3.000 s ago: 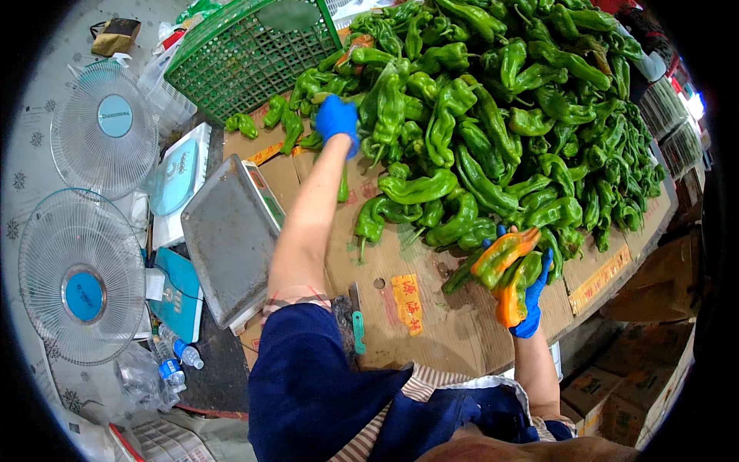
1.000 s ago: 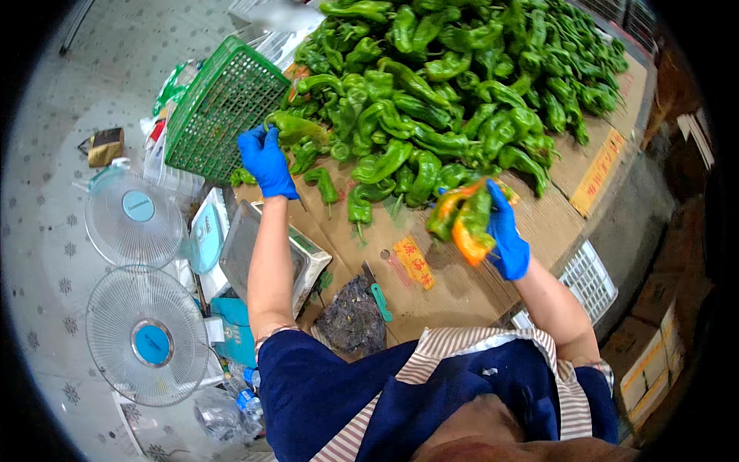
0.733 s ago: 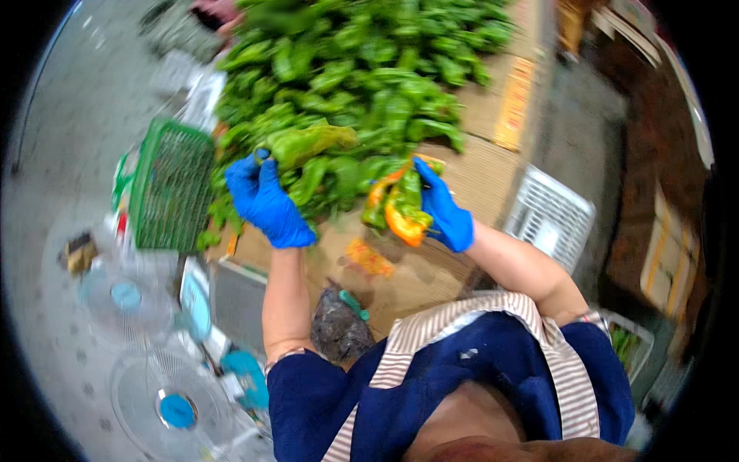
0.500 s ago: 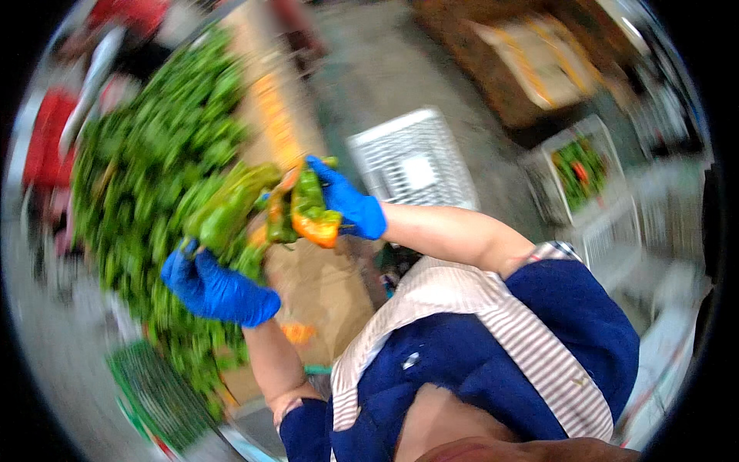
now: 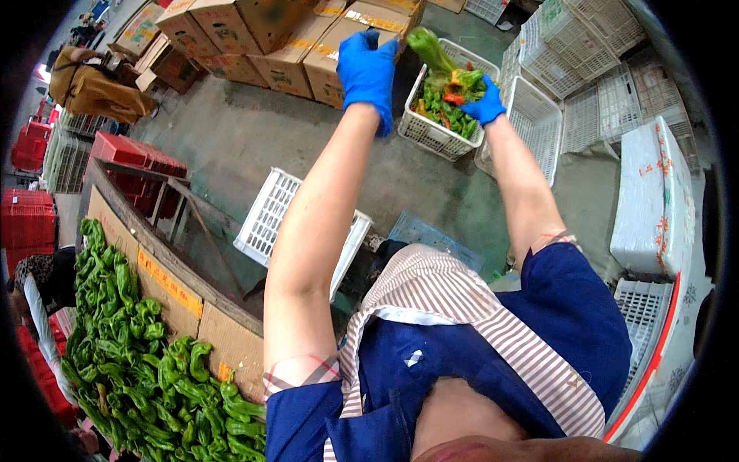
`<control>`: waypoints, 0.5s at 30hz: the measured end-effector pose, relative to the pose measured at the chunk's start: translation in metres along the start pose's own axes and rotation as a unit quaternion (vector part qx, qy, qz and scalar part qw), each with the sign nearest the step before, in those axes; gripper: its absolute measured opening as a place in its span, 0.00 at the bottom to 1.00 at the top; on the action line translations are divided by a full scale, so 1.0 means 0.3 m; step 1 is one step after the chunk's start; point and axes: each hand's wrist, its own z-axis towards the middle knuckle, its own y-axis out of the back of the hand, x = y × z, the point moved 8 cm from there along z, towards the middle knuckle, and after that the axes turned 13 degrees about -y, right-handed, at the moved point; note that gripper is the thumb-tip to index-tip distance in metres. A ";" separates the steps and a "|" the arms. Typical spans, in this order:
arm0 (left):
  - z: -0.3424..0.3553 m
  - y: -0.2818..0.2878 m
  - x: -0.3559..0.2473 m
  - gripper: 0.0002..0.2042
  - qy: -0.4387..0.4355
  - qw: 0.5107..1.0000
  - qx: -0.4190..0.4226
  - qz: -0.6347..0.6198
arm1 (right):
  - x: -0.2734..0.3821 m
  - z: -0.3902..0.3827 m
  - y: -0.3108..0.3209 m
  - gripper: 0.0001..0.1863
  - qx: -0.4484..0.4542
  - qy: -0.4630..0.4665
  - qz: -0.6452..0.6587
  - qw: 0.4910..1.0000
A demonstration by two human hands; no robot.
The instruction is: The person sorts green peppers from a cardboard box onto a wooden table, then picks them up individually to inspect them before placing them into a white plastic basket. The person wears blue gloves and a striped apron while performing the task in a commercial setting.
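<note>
My left hand (image 5: 366, 75), in a blue glove, is raised left of a white crate (image 5: 439, 141). Its fingers and thumb stand apart and nothing shows in them. A long light-green pepper (image 5: 431, 51) hangs in the air over the crate's far side, apart from this hand. At the crate's right side, my blue-gloved right hand (image 5: 485, 105) has its fingers against a few yellow-green and orange peppers (image 5: 465, 79); its fingertips are partly hidden. Green and red peppers (image 5: 445, 114) lie in the crate below.
A pile of green peppers (image 5: 154, 377) covers the cardboard-edged table (image 5: 231, 335) at lower left. An overturned white crate (image 5: 269, 212) is beneath my left forearm. Cardboard boxes (image 5: 323, 69) stand at the back, an empty white crate (image 5: 533, 127) at right. Another person's sleeved arm (image 5: 46, 331) shows far left.
Both hands have swung from the pepper pile rightward and away to the crate. The light-green pepper has left my left hand. My view has turned toward the crates.
</note>
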 end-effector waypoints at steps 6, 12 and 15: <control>-0.260 0.306 0.060 0.11 -0.160 0.981 0.018 0.109 | 0.169 0.036 0.405 0.35 -0.168 0.052 -0.145 0.974; -0.833 1.006 0.059 0.10 0.084 0.953 -0.132 0.258 | -0.635 0.276 0.688 0.26 -0.059 -0.195 -0.216 0.955; -1.165 1.333 -0.136 0.10 0.089 0.880 -0.269 0.382 | -1.050 0.308 0.724 0.32 -0.199 -0.412 -0.363 0.812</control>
